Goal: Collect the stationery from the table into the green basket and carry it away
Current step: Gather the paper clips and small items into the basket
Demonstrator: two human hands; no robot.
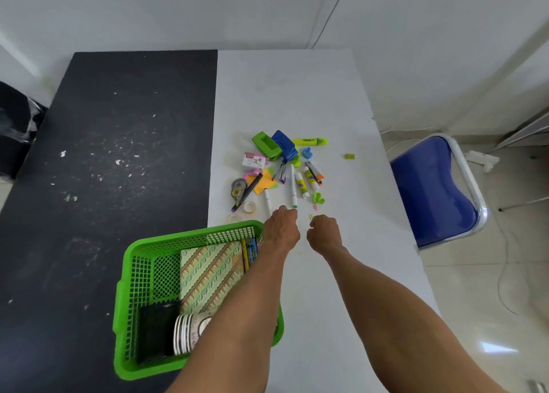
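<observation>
Nearest, at the front left of the bench (297, 95): green basket (193, 234), already loaded with a patterned notebook (208, 274), a black pad (156, 330), a stack of ringed rolls or cups (185, 333) and pencils (249, 253) against its far wall. Left forearm across the basket's right side.

Just past the far corner, left grip (280, 229), fingers bent down behind the knuckles; clenched on something or only touching down, impossible to tell. Directly ahead and almost touching, white marker (268, 204) and green-tipped pen (293, 189), both lying lengthwise away from the person, near ends toward the left grip, judged the closer hand for either.

Just right of it, right grip (323, 233), fingers curled in, small green clip (311, 216) at the fingertips; pinched or not, cannot be told.

Farther out, loose on the bench: tape roll (249, 207), glue stick (301, 184), green punch (266, 144), blue punch (285, 144), yellow highlighter (309, 141). Well apart to the right, small green sharpener (349, 156). Collecting judged under way, carrying off not yet due.
</observation>
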